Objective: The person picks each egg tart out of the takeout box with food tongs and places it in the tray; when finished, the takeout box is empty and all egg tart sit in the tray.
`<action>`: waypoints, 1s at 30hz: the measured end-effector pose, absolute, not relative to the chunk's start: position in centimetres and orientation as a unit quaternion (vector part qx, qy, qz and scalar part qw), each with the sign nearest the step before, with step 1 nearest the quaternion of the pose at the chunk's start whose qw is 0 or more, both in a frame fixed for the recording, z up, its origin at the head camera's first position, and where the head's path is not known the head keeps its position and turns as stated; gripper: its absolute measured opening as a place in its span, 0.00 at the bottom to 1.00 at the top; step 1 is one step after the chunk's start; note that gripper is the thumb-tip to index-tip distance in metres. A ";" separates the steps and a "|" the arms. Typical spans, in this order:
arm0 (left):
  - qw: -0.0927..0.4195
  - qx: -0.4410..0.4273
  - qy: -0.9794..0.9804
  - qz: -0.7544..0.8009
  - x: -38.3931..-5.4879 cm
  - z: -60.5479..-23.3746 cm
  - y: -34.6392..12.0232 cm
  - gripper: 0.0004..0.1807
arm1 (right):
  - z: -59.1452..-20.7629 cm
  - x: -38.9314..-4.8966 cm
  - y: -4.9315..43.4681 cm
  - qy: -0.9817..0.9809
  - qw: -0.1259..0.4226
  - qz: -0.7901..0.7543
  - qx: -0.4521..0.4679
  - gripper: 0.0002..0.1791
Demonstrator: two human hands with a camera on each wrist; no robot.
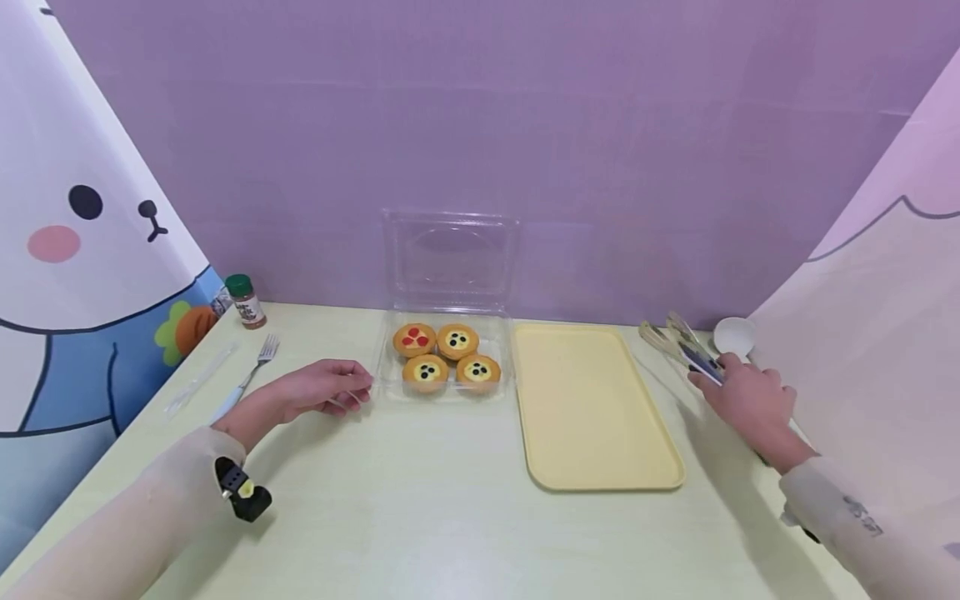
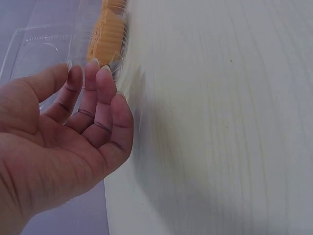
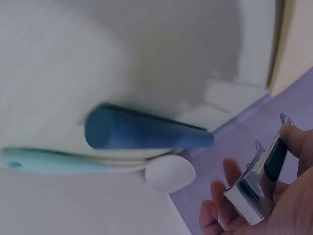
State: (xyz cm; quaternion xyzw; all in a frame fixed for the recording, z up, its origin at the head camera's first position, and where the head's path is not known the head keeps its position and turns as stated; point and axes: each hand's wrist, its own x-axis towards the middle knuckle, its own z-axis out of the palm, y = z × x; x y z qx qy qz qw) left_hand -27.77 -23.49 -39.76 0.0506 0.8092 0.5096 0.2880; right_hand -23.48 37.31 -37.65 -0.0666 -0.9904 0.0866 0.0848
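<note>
My right hand (image 1: 753, 400), at the right end of the table, grips metal tongs (image 3: 257, 188) with dark inserts in the handle. In the head view their two tips point away toward the back wall, spread apart. My left hand (image 1: 322, 389) has loosely bent fingers, with nothing held between them. Its fingertips are close beside the left side of a clear plastic box (image 1: 386, 367), whose lid stands raised at the back. Inside sit several egg tarts (image 1: 457, 342), one with red topping and the others with dark dots.
A pale yellow tray (image 1: 600, 408) lies right of the box. A white ladle (image 3: 170, 174) with a turquoise handle and a blue cylinder (image 3: 146, 128) are near my right hand. At left are a fork (image 1: 266, 350), a clear wrapper (image 1: 198, 379) and a green-capped jar (image 1: 246, 302).
</note>
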 end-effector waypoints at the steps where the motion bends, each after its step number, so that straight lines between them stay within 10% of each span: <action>1: 0.288 0.049 0.810 0.509 -27.8 -39.8 -23.5 0.22 | -37.3 -23.5 37.2 -0.990 0.087 0.091 -0.063 0.37; 30: 0.278 0.066 0.811 0.511 -27.6 -39.3 -23.2 0.23 | -34.4 -24.7 25.2 -0.985 0.047 0.161 0.038 0.41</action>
